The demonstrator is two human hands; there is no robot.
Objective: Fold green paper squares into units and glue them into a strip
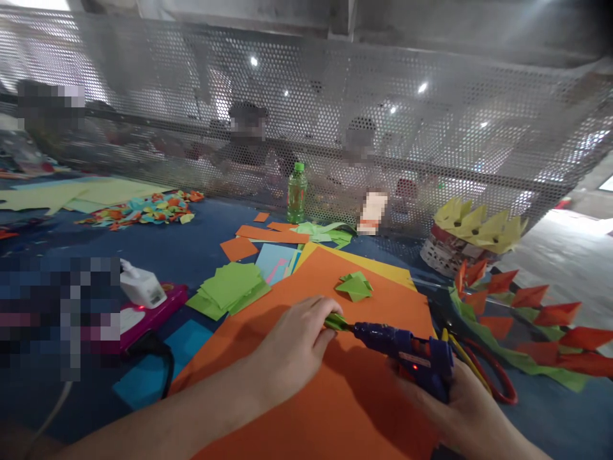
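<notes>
In the head view, my left hand [299,335] pinches a small folded piece of green paper [337,322] between thumb and fingers. My right hand [453,396] is wrapped round a dark blue hot glue gun [407,348] with a small red light on its side. The gun's nozzle points left and meets the green piece, or comes very near it; I cannot tell which. Both hands are above a large orange paper sheet [378,396]. Beyond them on the sheet lies another folded green paper piece [355,286].
A stack of green squares [230,289] and a pink power strip [153,313] with a white charger [141,284] are at left. Behind stand a green bottle [297,195] and a mesh partition [306,83]. Scissors [498,377] and orange-green folded paper strips [541,332] lie right, near a yellow paper crown [479,223].
</notes>
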